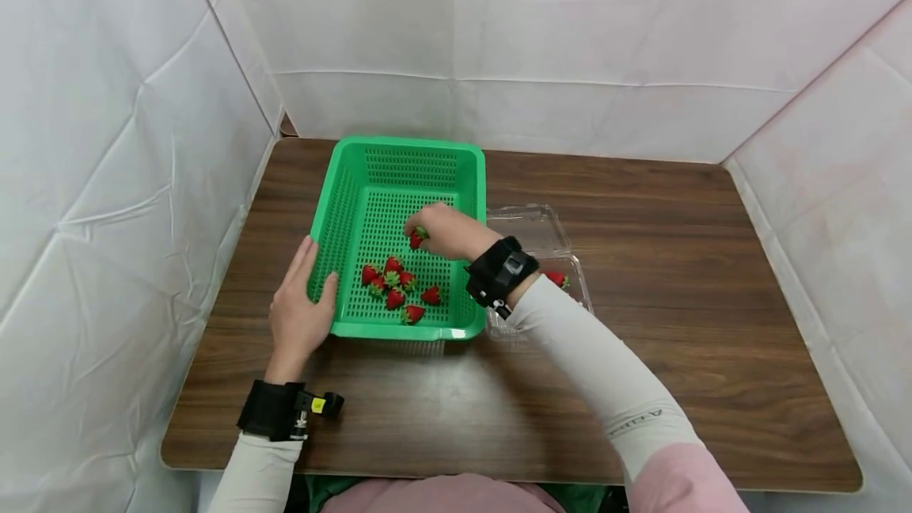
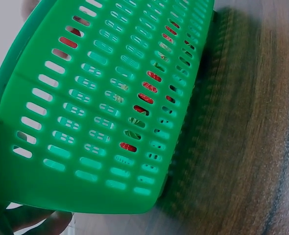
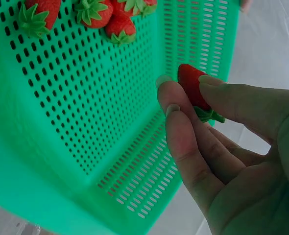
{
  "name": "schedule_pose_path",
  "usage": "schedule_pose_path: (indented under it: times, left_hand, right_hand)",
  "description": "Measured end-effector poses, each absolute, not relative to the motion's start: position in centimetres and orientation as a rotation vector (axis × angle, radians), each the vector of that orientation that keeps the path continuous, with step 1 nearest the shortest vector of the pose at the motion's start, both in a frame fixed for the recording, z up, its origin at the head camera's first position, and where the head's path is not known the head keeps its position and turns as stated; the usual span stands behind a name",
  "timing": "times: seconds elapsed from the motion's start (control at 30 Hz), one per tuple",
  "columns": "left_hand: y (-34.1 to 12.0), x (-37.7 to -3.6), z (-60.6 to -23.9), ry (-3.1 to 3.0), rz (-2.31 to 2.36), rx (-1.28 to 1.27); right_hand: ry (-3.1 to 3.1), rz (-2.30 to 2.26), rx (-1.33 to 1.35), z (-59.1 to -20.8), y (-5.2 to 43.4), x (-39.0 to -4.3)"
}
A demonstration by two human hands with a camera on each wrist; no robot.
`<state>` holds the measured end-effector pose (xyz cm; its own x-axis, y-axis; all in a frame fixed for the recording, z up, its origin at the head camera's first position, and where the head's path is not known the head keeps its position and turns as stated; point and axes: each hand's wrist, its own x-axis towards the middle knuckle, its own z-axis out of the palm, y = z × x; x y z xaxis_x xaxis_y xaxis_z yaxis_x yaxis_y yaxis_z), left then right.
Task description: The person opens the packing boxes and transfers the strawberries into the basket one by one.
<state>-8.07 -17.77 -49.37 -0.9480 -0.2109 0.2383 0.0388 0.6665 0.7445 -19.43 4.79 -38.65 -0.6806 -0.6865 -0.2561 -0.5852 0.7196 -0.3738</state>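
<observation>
My right hand (image 1: pixel 449 232) pinches a red strawberry (image 3: pixel 191 85) between thumb and fingertips, its green leaves toward the palm. It is held over the inside of a green perforated plastic basket (image 1: pixel 412 145). Several more strawberries (image 1: pixel 394 298) lie loosely grouped on the basket floor, toward its near side. At the basket's near left corner my left hand (image 1: pixel 299 323) grips the rim, thumb over the edge and fingers along the outer side. In the left wrist view, fingers (image 2: pixel 56 224) show beside the basket's rim, and red fruit shows through the wall slots.
A clear plastic clamshell box (image 1: pixel 530 228) stands with its lid raised, right of the basket and partly behind my right wrist. Inside it a strawberry (image 1: pixel 556 279) is visible. The brown wooden table (image 1: pixel 684 291) is bordered by white sheeting (image 1: pixel 527 38) at the back and sides.
</observation>
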Motion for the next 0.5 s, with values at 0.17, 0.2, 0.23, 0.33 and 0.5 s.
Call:
schedule_pose_path:
  times: [0.17, 0.2, 0.23, 0.33, 0.5]
  left_hand:
    - [-17.7, -8.0, -49.4, -2.569, -1.175, 0.136]
    - [-17.7, -8.0, -49.5, -2.567, -1.175, 0.136]
    - [-17.7, -8.0, -49.5, -2.566, -1.177, 0.135]
    - [-17.7, -8.0, -49.5, -2.563, -1.178, 0.138]
    - [-17.7, -8.0, -49.4, -2.567, -1.178, 0.142]
  right_hand:
    - [2.548, -0.291, -0.945, -39.4, 3.8, -19.5]
    - [2.549, -0.276, -0.939, -39.4, 3.6, -19.4]
    - [2.552, -0.258, -0.940, -39.5, 3.4, -19.4]
    - [2.546, -0.216, -0.949, -39.7, 2.7, -19.2]
    - [2.554, -0.215, -0.952, -40.3, 1.7, -19.0]
